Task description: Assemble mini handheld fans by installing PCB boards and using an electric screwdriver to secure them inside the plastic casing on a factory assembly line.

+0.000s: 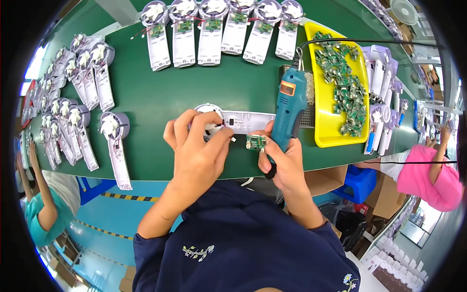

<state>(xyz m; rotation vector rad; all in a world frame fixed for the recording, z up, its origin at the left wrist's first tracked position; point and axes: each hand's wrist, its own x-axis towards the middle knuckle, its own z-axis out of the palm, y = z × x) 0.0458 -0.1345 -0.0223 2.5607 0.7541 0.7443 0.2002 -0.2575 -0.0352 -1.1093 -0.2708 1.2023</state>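
Note:
A white plastic fan housing (250, 122) lies on the green table in front of me, its round head to the left and its flat handle to the right. My left hand (199, 146) is over the round head, which it partly covers. Its thumb and fingertips are closed around what looks like a thin wire with a small white plug (233, 139) at its end. In my right hand (287, 163) I grip a teal electric screwdriver (291, 100). That same hand also pinches a small green circuit board (256, 142) beside the housing's handle.
A yellow tray (318, 104) with many circuit boards stands to the right, next to a metal screw holder (309, 90). Fan housings with boards (210, 44) line the back; others crowd the left, one housing (116, 160) nearest me. A black cord (379, 41) runs rightward. People sit on both sides.

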